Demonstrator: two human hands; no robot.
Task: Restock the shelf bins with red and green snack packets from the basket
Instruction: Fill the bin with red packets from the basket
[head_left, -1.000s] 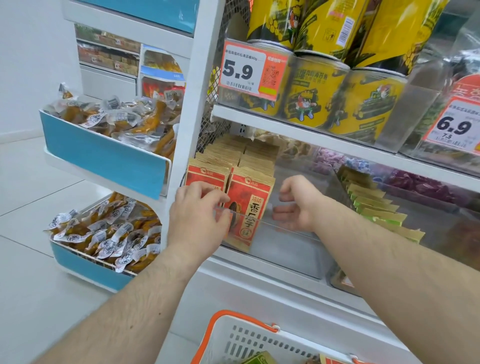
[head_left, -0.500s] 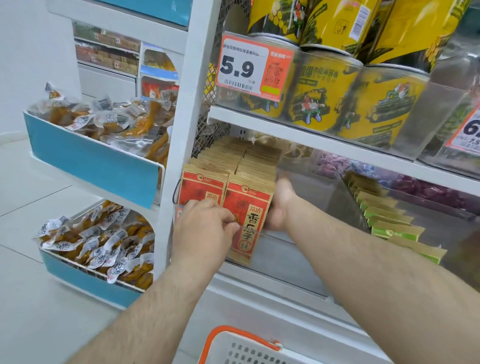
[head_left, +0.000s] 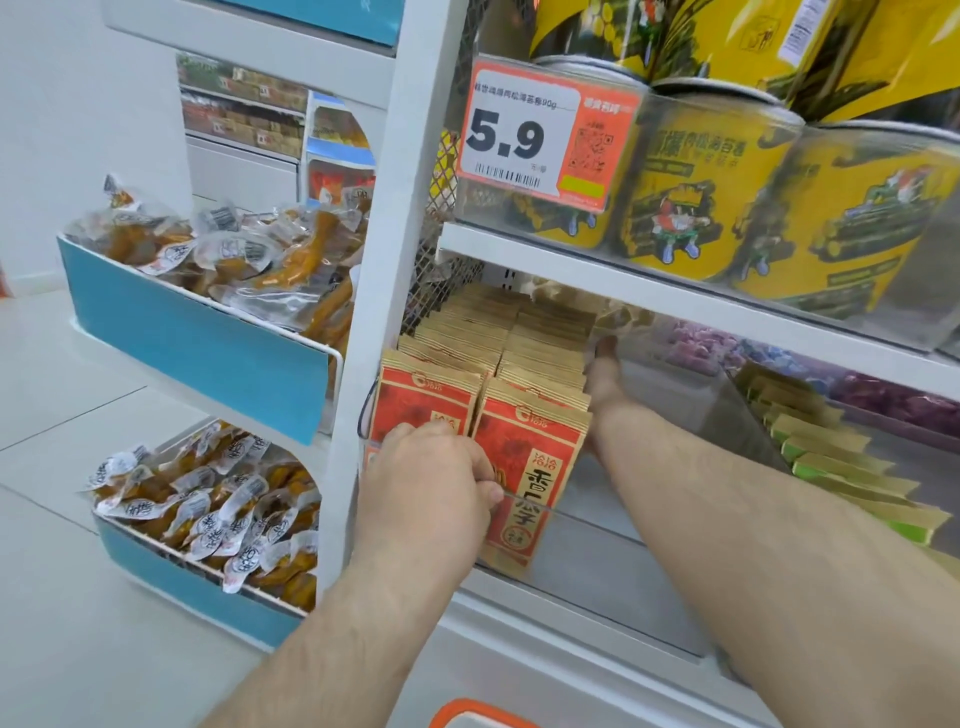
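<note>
Red snack packets (head_left: 524, 467) in two rows in clear shelf bin (head_left: 597, 566), frame centre. Left hand (head_left: 423, 499) curled at front packets; right hand (head_left: 602, 379) alongside right row, grip hidden.

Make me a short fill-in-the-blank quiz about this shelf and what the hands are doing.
1. The price tag reads ____.
2. The left hand rests at the front of the ____ packets.
3. The right hand reaches in along the ____ side of those packets.
4. The cans above are mostly ____.

Missing words: 5.9; red; right; yellow
</note>
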